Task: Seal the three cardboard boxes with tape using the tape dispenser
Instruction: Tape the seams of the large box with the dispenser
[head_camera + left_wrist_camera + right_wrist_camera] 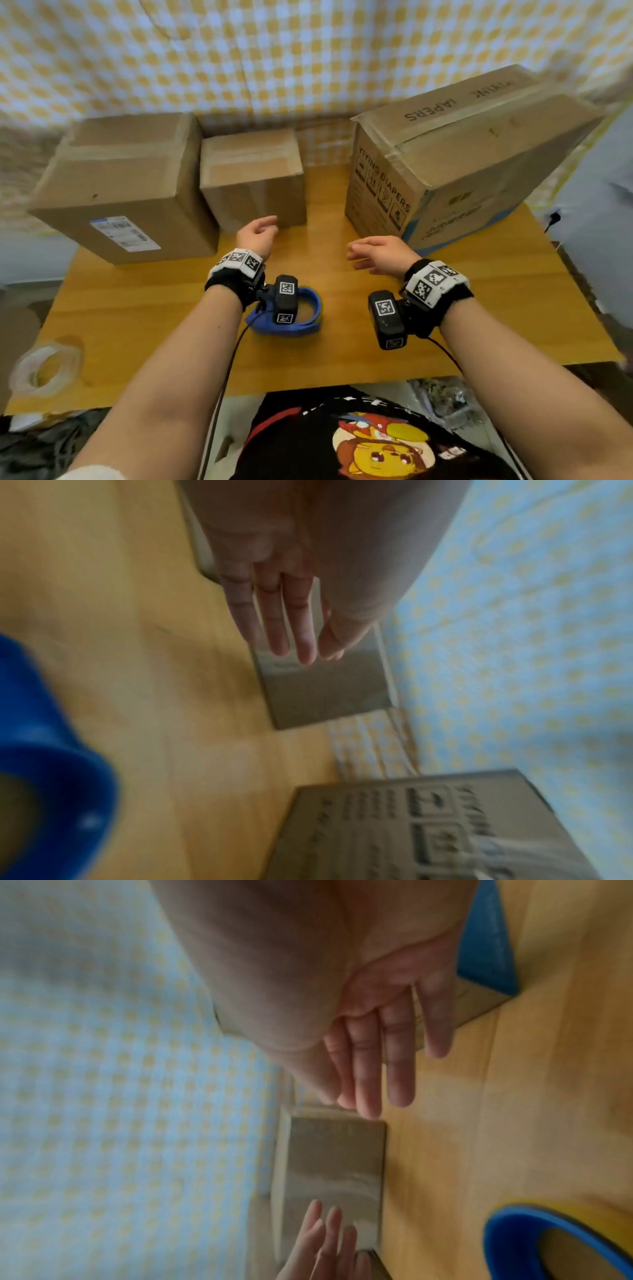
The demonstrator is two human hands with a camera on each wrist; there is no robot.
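Small box (251, 174): just ahead of L hand (257, 234), R hand (382, 253) farther off; both w/ fingers straight, empty. Dispenser (301, 313) behind wrists.

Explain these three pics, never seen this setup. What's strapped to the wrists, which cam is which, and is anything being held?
No robot here: a person works with bare hands. The big picture comes from a head-worn camera looking down. The black blocks strapped at each wrist are cameras too; the other two pictures are theirs, each looking along a palm to the fingers, both blurred.

On the wooden table stand three cardboard boxes: a large box on the left, a small box beside it, and a printed diapers box on the right. A blue tape dispenser lies near the person, partly hidden by the left wrist camera. A clear tape roll lies at the near left corner.

Nothing is held: the left hand and right hand hover open between the boxes.
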